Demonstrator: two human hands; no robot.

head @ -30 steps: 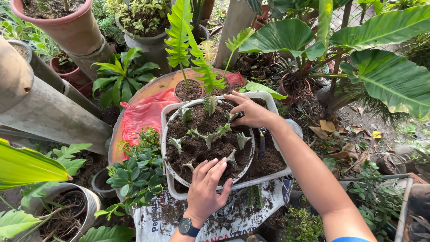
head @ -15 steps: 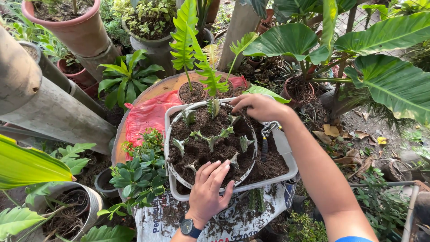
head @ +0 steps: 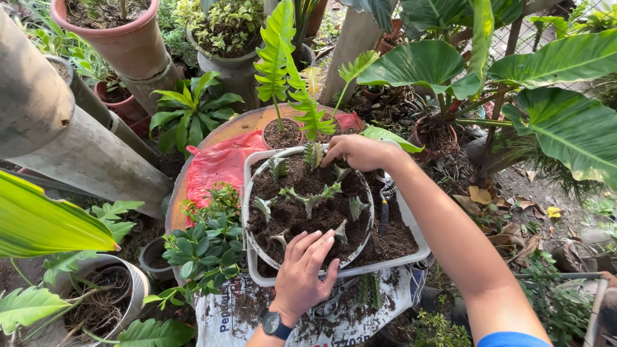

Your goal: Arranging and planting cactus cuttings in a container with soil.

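A round white pot [head: 252, 239] full of dark soil holds several small grey-green cuttings [head: 310, 198] stuck upright. It sits inside a white rectangular tub [head: 411, 226] with loose soil. My left hand [head: 307, 270], with a dark wristwatch, lies flat on the soil at the pot's near edge, fingers spread. My right hand [head: 358, 151] reaches across to the pot's far rim, fingers curled down onto the soil beside a cutting; whether it pinches anything I cannot tell.
Pruning shears [head: 384, 204] lie on the soil in the tub's right part. A red plastic bag [head: 220, 166] lies left of the tub. A small potted fern [head: 283, 132] stands behind. Terracotta pots [head: 122, 38], large-leaved plants [head: 553, 96] and a printed sack [head: 360, 321] surround.
My left hand has slid forward onto the soil at the pot's near edge. My right hand stays at the far rim. The view has drifted slightly.
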